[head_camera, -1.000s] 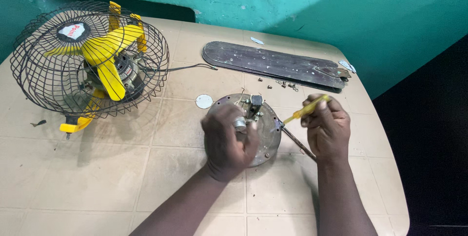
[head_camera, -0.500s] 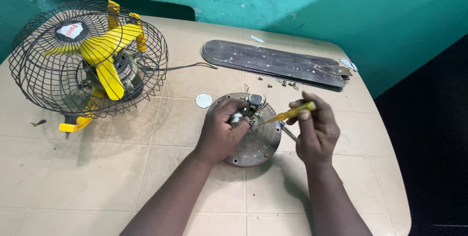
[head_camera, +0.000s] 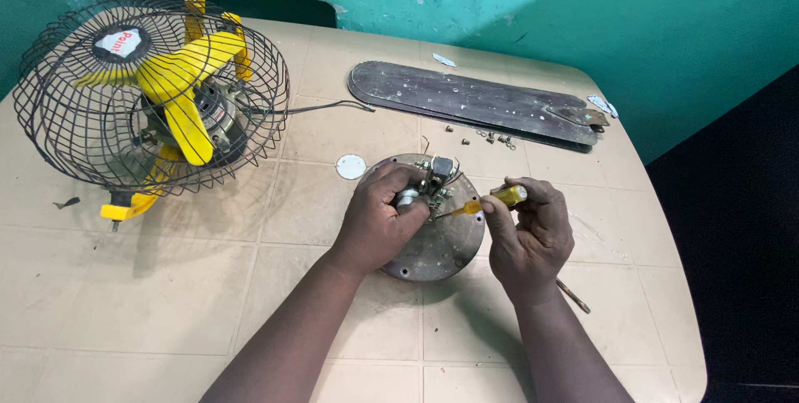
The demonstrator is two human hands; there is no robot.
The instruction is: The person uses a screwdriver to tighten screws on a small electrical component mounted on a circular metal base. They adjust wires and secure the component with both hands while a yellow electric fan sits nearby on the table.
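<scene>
Gripping a yellow screwdriver (head_camera: 493, 200), right hand (head_camera: 533, 237) meets left hand (head_camera: 379, 220), seemingly clamping motor plate (head_camera: 441, 245).

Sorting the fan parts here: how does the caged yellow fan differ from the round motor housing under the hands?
The yellow fan is whole, caged and untouched; the motor housing is bare grey metal, lying flat, gripped by the left hand while the right hand applies a yellow screwdriver. Both rest on the beige table.

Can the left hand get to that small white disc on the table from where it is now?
Probably yes. The white disc lies bare on the table just beside the left hand, nothing between them, though that hand is gripping the round motor plate.
</scene>
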